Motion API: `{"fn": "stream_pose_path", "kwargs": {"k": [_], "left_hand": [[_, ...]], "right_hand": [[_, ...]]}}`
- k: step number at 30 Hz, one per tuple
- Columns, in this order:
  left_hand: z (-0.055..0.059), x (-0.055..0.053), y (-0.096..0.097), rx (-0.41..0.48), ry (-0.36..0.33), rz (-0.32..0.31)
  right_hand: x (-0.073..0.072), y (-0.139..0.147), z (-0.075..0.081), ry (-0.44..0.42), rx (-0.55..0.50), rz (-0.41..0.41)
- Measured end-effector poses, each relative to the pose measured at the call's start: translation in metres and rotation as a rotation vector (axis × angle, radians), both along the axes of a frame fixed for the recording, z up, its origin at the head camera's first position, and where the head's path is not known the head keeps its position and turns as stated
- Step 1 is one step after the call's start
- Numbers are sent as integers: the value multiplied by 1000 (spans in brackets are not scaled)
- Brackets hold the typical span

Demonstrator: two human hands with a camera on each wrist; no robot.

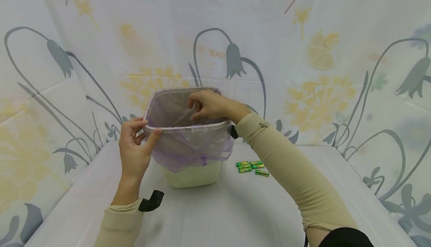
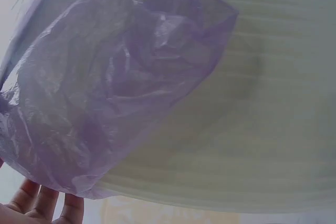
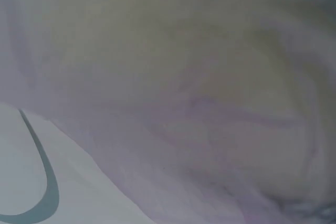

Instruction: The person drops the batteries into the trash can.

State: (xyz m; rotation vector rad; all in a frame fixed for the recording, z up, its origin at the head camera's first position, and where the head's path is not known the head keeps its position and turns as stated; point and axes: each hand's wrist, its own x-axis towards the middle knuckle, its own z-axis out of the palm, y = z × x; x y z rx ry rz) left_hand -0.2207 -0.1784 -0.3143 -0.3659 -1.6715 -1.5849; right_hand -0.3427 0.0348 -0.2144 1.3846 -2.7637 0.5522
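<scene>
Fingers of the left hand grip the near left corner of the pale trash bin, thumb in front and the rest round the side. The bin stands on the white desk with its mouth up. A thin purple trash bag lines it and hangs over its edge, so the left thumb touches the bag too. Past the near edge, the right hand is in the mouth, fingers bent down and left; I cannot tell if they pinch the bag. Small green batteries lie right of the bin, apart from it, long sides mostly left to right, with the right arm nearer. Behind is a flowery sheet.
</scene>
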Motion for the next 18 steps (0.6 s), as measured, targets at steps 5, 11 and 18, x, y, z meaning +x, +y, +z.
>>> {"fn": "stream_pose_path", "kwargs": {"k": [5, 11, 18], "left_hand": [[4, 3, 0, 19, -66, -31], [6, 3, -1, 24, -101, -30], [7, 2, -2, 36, -103, -26]], "right_hand": [[1, 1, -1, -7, 0, -12], [0, 2, 1, 9, -3, -16], [7, 24, 21, -10, -130, -11]]}}
